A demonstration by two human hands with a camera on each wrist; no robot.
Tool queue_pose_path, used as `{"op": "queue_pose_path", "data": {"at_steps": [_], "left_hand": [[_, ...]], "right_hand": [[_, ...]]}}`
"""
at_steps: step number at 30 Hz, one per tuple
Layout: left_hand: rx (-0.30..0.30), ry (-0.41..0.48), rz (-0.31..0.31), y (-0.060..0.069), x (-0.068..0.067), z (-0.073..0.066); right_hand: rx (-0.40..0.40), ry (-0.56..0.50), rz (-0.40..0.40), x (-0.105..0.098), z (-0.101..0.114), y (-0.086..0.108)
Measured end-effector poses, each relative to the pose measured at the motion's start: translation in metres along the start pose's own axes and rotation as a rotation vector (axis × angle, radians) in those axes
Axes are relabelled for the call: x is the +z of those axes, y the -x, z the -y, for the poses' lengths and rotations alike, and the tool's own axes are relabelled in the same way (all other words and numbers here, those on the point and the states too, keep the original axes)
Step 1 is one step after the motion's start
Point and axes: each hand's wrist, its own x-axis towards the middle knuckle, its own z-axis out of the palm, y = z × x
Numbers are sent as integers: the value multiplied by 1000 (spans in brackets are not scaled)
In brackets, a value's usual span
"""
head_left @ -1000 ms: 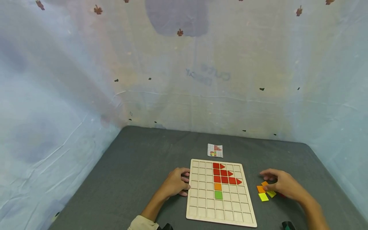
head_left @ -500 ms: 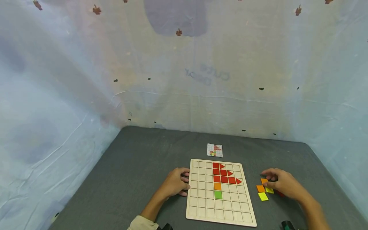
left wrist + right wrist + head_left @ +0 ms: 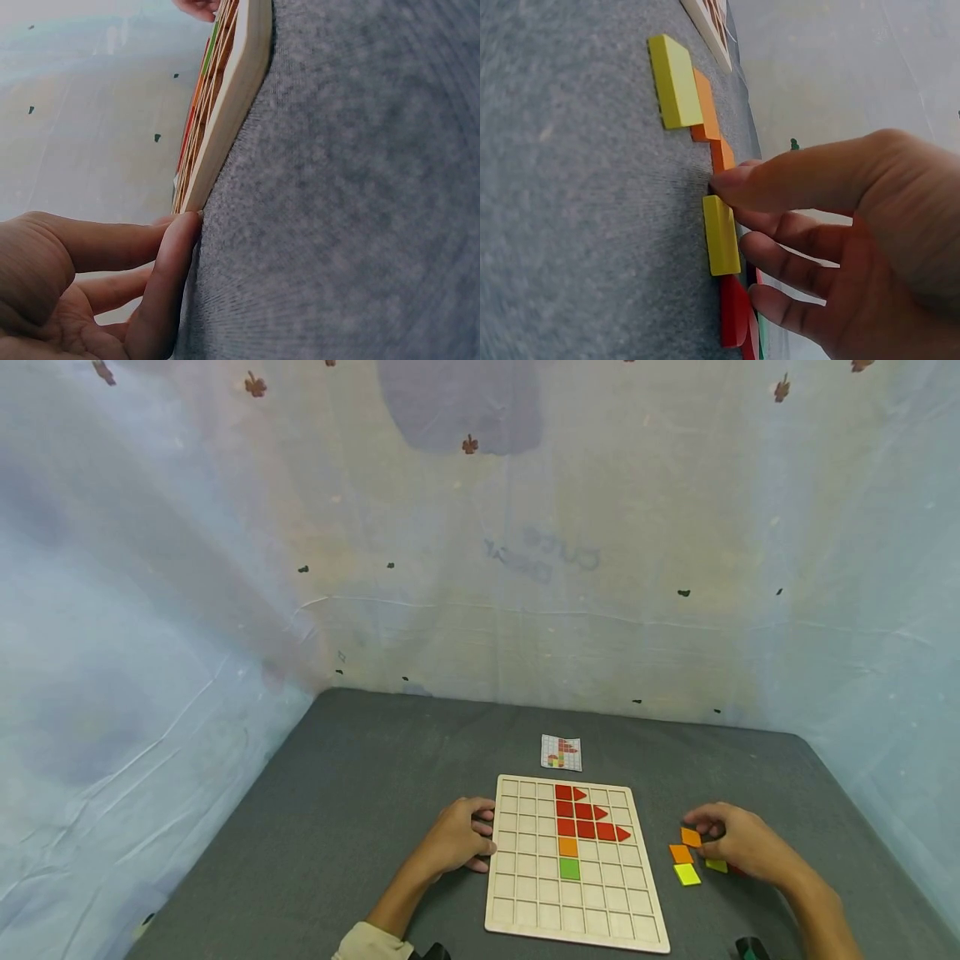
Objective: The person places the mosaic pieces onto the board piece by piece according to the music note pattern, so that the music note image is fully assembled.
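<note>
My left hand point(image 3: 459, 835) holds the left edge of a wooden grid board point(image 3: 525, 893) with thumb and fingertips; the left wrist view shows the thumb point(image 3: 169, 277) against the board's rim point(image 3: 229, 127). On the board are red squares and triangles, an orange square point(image 3: 568, 847) and a green square point(image 3: 570, 868). Right of it, my right hand point(image 3: 742, 843) pinches a loose orange tile point(image 3: 691, 837) between thumb and forefinger. A yellow tile point(image 3: 721, 236) lies below its fingers, beside red pieces point(image 3: 735, 311) partly hidden by the hand.
A second orange tile point(image 3: 681, 854) and a yellow tile point(image 3: 687, 874) lie left of the right hand. Behind the board is a small printed pattern card point(image 3: 561, 752). A dark object point(image 3: 752, 948) shows at the front edge. Pale curtain point(image 3: 465, 527) surrounds the grey table point(image 3: 375, 760).
The right hand has shifted the loose tiles slightly: the yellow tile under it has moved right, away from the orange one. My left hand and the board have stayed put.
</note>
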Motion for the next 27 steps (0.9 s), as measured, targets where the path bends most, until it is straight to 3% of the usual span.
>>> {"op": "queue_pose_path", "data": {"at_steps": [14,19,27], "left_hand": [[-5,4,1,0,0,1],[-4,4,4,-1,0,1],[6,22,7,-1,-1,2]], "right_hand": [[-31,16,-18,0,-3,3],[-31,4,-31,-1,7,4],[-102,-8,-42,8,28,6]]}}
